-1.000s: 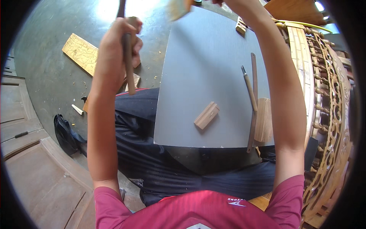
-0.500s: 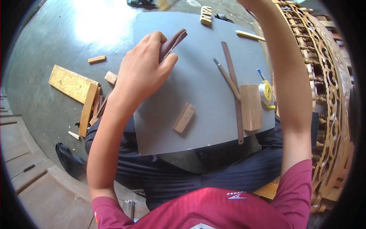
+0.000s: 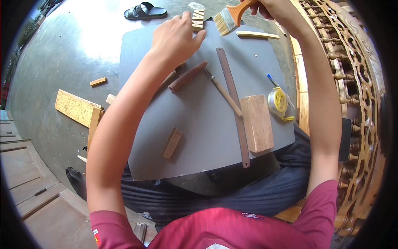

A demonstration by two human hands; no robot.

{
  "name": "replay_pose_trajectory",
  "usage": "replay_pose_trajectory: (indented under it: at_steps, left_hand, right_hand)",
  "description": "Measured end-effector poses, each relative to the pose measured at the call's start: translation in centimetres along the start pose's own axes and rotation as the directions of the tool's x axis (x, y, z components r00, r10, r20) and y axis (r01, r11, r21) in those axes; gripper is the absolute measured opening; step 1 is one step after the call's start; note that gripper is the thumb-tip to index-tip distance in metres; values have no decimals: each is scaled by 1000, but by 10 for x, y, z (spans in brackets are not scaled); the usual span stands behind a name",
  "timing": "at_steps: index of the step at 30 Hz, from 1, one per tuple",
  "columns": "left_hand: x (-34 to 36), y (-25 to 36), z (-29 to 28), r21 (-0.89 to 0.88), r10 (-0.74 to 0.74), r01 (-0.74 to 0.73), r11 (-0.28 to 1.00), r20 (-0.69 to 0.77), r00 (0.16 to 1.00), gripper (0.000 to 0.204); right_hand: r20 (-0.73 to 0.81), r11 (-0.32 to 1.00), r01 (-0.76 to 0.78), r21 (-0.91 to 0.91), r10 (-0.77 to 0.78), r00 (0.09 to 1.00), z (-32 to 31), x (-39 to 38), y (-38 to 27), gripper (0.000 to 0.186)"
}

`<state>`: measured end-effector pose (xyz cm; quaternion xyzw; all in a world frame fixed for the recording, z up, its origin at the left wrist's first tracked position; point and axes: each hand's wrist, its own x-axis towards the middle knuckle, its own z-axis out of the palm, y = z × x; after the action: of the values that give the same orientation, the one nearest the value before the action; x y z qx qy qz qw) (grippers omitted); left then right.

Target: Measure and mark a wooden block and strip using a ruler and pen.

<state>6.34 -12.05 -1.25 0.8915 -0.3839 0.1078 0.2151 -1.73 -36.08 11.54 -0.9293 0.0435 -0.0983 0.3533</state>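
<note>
- Fingers of right hand [image 3: 271,7] wrap the paintbrush [image 3: 230,16] handle, bristles angled down over the grey board [image 3: 199,120] — upper centre.
- Left hand [image 3: 176,37] fingers loosely spread, empty, tips at a small carved block [image 3: 198,20] — likely steadying it.

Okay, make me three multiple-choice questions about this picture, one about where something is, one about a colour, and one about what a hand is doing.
1. Where does the yellow tape measure lie on the grey board?
A. near the board's right edge
B. at the board's left edge
C. on the floor by the sandal

2. What colour is the handle of the paintbrush?
A. blue
B. orange
C. black

3. What is the right hand doing?
A. resting flat on the board
B. gripping the paintbrush handle
C. hanging empty at the person's side

Answers:
1. A, it sits just right of the light wooden block, close to the board's right edge.
2. B, the handle shows orange above pale bristles.
3. B, its fingers are closed around the handle above the far end of the board, while the left hand hovers open over the dark wooden tool handle.
</note>
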Motion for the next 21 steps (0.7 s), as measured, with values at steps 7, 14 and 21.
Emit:
replay_pose_trajectory:
  at_steps: [7, 14, 21]
  left_hand:
    - [56, -47, 31, 204, -73, 47, 978, 119, 990, 66]
    - [-15, -49, -22, 124, -50, 28, 992, 180, 982, 61]
    - [-26, -24, -34, 228, 43, -80, 970, 162, 986, 56]
  right_hand:
    - [179, 999, -5, 45, -3, 984, 28, -1, -15, 44]
    - [-215, 856, 162, -491, -300, 930, 34, 38, 34, 43]
    - [-77, 851, 158, -501, -225, 971, 20, 7, 9, 38]
